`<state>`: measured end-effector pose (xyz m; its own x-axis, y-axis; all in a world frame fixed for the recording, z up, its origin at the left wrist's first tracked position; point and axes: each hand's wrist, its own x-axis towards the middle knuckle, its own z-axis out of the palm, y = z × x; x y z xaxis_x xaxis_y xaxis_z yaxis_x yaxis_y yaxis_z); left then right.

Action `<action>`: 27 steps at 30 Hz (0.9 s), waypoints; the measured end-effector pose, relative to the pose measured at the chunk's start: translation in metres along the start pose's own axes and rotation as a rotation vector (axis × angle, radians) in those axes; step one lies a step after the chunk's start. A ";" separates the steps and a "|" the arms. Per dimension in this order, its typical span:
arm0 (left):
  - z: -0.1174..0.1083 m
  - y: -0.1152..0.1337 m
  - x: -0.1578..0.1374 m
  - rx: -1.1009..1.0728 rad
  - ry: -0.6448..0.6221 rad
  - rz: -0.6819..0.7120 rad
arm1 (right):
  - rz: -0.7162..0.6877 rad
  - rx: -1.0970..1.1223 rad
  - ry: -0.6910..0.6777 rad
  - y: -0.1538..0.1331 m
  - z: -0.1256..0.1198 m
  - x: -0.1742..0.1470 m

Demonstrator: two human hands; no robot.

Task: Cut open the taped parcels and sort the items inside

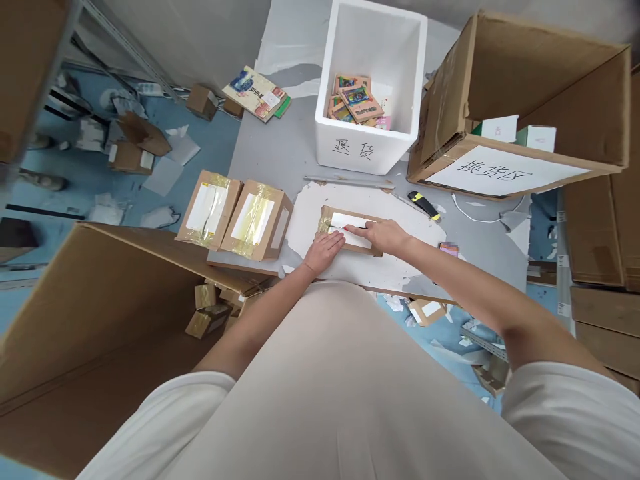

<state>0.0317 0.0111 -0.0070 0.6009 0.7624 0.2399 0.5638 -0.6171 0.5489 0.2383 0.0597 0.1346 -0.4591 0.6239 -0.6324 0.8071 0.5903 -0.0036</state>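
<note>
A small taped cardboard box (356,248) with a white label lies before me on the worn table (270,147). My left hand (323,252) rests on its left end, fingers stretched out flat. A utility knife (346,228), partly red and black, is gripped in my right hand (384,236). Its thin blade points left over the box top, near the tape; whether it cuts in, I cannot tell. Two taped boxes stand to the left, a nearer carton (257,220) and an outer carton (210,208). Behind my right hand lies a black and yellow cutter (424,205).
A white foam bin (367,148) holding several small packs stands at the back. Right of it, a large cardboard box (505,170) contains white-and-green cartons. Books (256,93) lie at the back left. A huge open carton (125,287) flanks my left side. A phone-like object (449,249) sits right.
</note>
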 end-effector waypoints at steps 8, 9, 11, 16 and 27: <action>0.000 0.002 -0.001 0.021 -0.010 -0.032 | 0.111 -0.043 -0.041 0.029 0.022 -0.054; 0.000 0.002 -0.001 0.021 -0.013 -0.035 | 0.143 -0.026 -0.046 0.035 0.030 -0.065; 0.000 0.002 -0.001 0.017 -0.021 -0.038 | 0.213 0.027 -0.036 0.045 0.044 -0.082; 0.000 0.003 0.000 0.033 -0.016 -0.050 | 0.261 0.057 -0.022 0.048 0.059 -0.106; -0.038 0.019 0.027 0.132 -0.177 0.010 | 0.536 0.660 0.329 0.007 0.107 -0.135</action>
<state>0.0368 0.0273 0.0400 0.6903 0.7174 0.0939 0.6197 -0.6533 0.4350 0.3464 -0.0754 0.1370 0.0379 0.9045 -0.4249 0.9448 -0.1710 -0.2795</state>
